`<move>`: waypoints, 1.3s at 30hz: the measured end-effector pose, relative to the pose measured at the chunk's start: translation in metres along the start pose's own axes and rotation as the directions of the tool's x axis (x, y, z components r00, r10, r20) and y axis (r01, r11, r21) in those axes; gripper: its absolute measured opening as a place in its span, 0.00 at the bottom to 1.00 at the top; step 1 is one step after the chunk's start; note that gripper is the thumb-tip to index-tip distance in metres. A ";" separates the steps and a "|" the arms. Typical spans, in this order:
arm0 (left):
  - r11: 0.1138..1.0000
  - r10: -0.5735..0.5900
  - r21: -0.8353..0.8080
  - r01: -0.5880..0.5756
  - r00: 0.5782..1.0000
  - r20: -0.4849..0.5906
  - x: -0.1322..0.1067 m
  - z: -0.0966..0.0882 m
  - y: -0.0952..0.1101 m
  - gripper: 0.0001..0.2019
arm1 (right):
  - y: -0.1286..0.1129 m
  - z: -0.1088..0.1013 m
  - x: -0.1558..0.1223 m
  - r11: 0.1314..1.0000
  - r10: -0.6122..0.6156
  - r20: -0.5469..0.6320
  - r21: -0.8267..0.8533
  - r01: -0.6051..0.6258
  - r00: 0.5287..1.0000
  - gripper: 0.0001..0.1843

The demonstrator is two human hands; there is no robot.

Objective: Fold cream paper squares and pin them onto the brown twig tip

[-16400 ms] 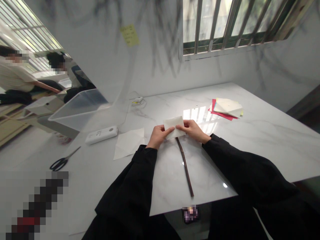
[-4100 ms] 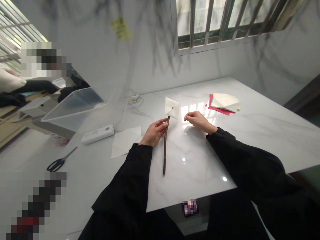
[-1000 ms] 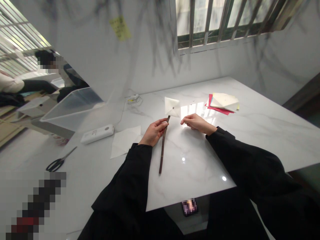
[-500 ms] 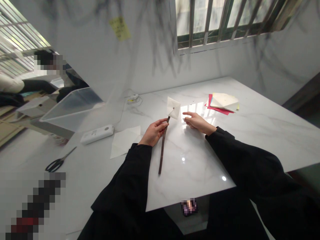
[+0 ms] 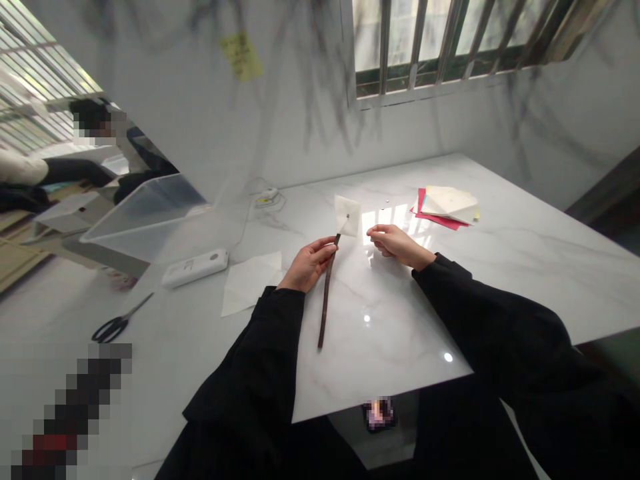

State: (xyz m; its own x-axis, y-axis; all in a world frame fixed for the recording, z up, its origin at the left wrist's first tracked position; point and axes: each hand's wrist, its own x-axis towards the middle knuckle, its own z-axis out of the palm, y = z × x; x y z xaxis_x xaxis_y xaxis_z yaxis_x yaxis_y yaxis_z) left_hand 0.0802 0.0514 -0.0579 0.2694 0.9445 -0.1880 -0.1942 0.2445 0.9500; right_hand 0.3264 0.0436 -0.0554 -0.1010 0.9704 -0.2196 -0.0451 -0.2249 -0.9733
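My left hand is closed around the upper part of a dark brown stick, which slants down toward me. At the stick's top sits a white paper pinwheel with a small pin at its middle. Just to the right of the pinwheel, apart from it, is my right hand, its fingers curled in together and nothing visible in them. A creased sheet of white paper lies on the table left of my left hand.
Coloured papers are stacked at the back right of the marble-patterned table. To the left lie a white power strip-like device and black-handled scissors. A clear plastic bin stands behind them; a person sits farther off.
The fingers of my right hand have curled in from a pointing, parted pose. The pinwheel's paper has turned slightly. My left hand keeps its hold on the stick.
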 end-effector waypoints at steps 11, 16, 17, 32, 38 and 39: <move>1.000 0.000 -0.014 0.000 1.000 0.001 0.001 0.000 -0.001 0.25 | 0.002 0.003 -0.005 0.996 0.055 0.312 0.047 -0.073 0.949 0.16; 1.000 0.002 -0.014 -0.002 1.000 0.002 -0.001 0.002 0.001 0.25 | 0.004 0.004 -0.006 0.998 0.051 0.430 0.007 -0.060 0.901 0.09; 1.000 0.001 -0.012 -0.001 1.000 0.001 -0.001 0.002 0.001 0.25 | 0.004 0.004 -0.006 0.998 0.055 0.394 0.016 -0.067 0.917 0.08; 1.000 0.002 -0.014 -0.002 1.000 0.000 0.000 0.001 0.000 0.25 | 0.001 0.002 -0.008 0.988 0.084 0.433 0.080 -0.131 0.898 0.06; 1.000 0.001 -0.008 -0.001 1.000 -0.012 0.000 0.001 0.001 0.23 | 0.002 0.002 -0.005 0.992 0.077 0.352 0.069 -0.108 0.933 0.04; 1.000 0.000 -0.006 0.000 1.000 -0.013 0.000 0.001 0.001 0.23 | 0.001 0.001 -0.004 0.991 0.080 0.307 0.080 -0.110 0.948 0.02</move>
State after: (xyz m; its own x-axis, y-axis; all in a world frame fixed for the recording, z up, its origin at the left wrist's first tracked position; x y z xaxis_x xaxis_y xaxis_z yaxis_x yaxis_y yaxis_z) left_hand 0.0814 0.0515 -0.0566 0.2572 0.9472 -0.1916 -0.2001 0.2462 0.9483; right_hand 0.3259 0.0390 -0.0557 -0.4045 0.8750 -0.2659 -0.1134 -0.3365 -0.9348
